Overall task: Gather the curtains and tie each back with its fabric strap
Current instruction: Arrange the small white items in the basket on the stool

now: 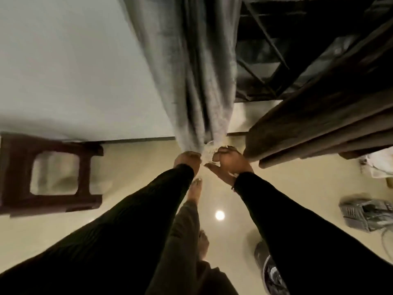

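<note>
Curtain fabric, grey (191, 81), hangs from the far top of the view and narrows into a gathered bunch right at both hands. Left hand (188, 161) clenches the bunch from the left; right hand (228, 165), fingers curled, pinches the pale strap (207, 153) between the two hands. Blur hides how the strap wraps. A darker brown curtain (319, 116) hangs to the right.
</note>
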